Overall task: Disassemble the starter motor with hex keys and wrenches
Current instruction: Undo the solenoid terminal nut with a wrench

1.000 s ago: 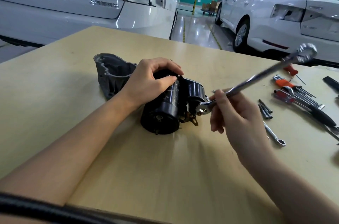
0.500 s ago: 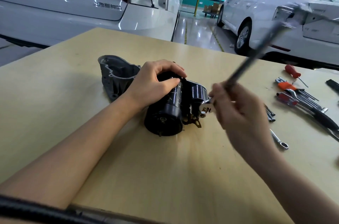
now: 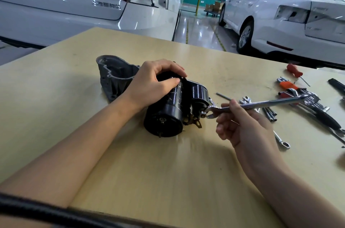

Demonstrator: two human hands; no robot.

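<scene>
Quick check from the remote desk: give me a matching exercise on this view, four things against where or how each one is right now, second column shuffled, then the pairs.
Things:
1. left hand
2. wrench
3. grey housing
4. red screwdriver

States:
A. lies untouched at the table's far right
B. grips the black motor body from above
C. forms the motor's far end, beyond the left hand
D. held by the right hand, open end at a nut on the motor

Pairs: 1-B, 2-D, 3-C, 4-A
</scene>
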